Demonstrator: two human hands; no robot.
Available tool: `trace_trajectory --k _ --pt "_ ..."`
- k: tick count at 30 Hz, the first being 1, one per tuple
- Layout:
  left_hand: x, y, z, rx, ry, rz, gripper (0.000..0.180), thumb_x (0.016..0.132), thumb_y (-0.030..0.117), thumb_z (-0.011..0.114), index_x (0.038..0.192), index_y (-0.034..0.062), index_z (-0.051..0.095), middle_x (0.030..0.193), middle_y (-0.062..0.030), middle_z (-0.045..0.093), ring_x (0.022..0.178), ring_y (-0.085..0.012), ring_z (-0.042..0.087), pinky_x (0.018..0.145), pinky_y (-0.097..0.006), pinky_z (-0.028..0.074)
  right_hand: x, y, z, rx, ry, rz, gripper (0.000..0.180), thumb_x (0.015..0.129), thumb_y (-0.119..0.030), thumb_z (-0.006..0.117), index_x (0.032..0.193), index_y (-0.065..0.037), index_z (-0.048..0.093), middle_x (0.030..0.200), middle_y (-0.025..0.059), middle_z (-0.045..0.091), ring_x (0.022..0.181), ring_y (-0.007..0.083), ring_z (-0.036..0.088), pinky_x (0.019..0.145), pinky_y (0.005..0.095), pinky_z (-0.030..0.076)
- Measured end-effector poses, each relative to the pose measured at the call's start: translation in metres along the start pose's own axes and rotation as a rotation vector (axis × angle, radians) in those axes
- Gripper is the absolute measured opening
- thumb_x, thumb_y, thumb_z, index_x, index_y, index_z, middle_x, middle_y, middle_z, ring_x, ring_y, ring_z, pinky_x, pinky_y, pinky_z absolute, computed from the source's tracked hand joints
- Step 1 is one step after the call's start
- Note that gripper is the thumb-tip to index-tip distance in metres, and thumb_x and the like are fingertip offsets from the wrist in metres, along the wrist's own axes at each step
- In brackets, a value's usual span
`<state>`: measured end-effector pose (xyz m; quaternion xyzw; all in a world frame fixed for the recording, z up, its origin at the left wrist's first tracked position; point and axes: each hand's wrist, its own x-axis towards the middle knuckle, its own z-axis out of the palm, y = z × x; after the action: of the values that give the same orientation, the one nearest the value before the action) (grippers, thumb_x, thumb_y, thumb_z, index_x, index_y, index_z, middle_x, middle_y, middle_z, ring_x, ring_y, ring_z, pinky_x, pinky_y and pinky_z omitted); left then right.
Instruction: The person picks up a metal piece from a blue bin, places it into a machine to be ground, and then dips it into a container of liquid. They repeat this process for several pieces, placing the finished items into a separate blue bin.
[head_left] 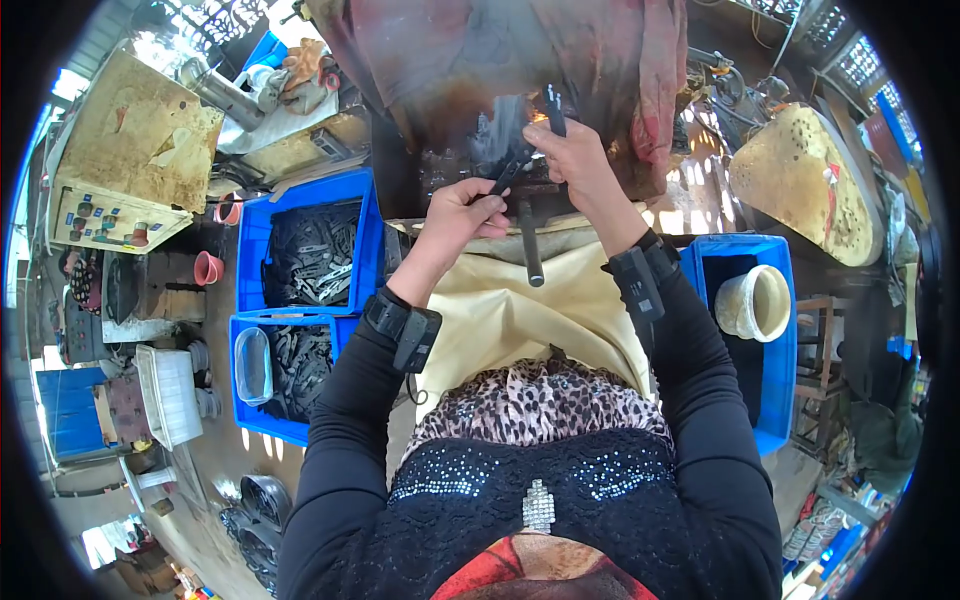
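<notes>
Both hands are raised at the mouth of a sooty, cloth-draped workstation (500,60). My left hand (466,212) is closed, thumb and fingers pinching a dark, narrow metal piece (505,172) that points away from me. To its right, my right hand (582,165) grips another dark metal strip (556,105), its far end tilted up. An orange glow (538,116) shows just beyond the right fingertips, beside a pale grey hazy patch (500,125). Between the wrists, a dark round bar (533,250) sticks out toward me. The exact kind of the held pieces is too dark to make out.
At left, two blue bins (240,265) hold many dark metal pieces (315,250); a clear oval container (254,365) rests in the nearer one. At right, a cream bucket (755,303) sits in another blue bin (770,430). A tan cloth (530,320) covers my lap.
</notes>
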<state>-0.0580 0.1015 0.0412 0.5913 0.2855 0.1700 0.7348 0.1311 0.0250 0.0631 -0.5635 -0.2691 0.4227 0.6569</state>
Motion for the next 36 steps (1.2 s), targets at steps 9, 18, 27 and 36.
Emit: trace_trajectory --k 9,18,27,36 --pt "-0.002 0.008 -0.021 -0.017 0.257 0.087 0.015 0.095 0.009 0.058 0.107 0.0018 0.064 0.091 -0.0067 0.069 0.078 -0.0149 0.069 0.067 -0.026 0.057 -0.007 0.002 -0.021 0.202 -0.119 -0.031 0.026 0.089 -0.01 0.065 0.111 0.001 0.06 0.088 0.0035 0.061 0.072 0.0118 0.058 0.061 0.0254 0.047" --pt "0.029 -0.01 -0.052 0.02 0.262 0.161 0.014 0.094 0.007 0.057 0.106 0.0027 0.064 0.09 -0.0064 0.068 0.081 -0.015 0.068 0.069 -0.026 0.055 -0.012 0.001 -0.027 0.12 -0.128 -0.003 0.032 0.092 -0.007 0.061 0.122 0.002 0.056 0.097 0.0046 0.063 0.082 0.0138 0.062 0.072 0.027 0.052" --pt "0.103 -0.048 -0.082 0.739 0.308 0.24 0.018 0.084 0.011 0.064 0.101 0.0083 0.07 0.091 -0.0142 0.07 0.082 -0.0262 0.069 0.072 -0.036 0.053 -0.024 0.029 -0.031 -0.395 0.069 0.121 0.026 0.09 -0.021 0.066 0.106 0.0 0.065 0.085 0.0015 0.065 0.078 0.0109 0.061 0.07 0.0259 0.048" --pt "0.125 -0.057 -0.061 1.147 0.21 0.239 0.024 0.083 0.01 0.058 0.103 0.0154 0.072 0.1 -0.0151 0.068 0.097 -0.0358 0.063 0.083 -0.043 0.05 -0.104 0.056 -0.019 -0.847 -0.22 -0.077 0.041 0.085 -0.029 0.072 0.11 0.002 0.063 0.093 0.0132 0.071 0.079 0.0153 0.066 0.072 0.0301 0.05"
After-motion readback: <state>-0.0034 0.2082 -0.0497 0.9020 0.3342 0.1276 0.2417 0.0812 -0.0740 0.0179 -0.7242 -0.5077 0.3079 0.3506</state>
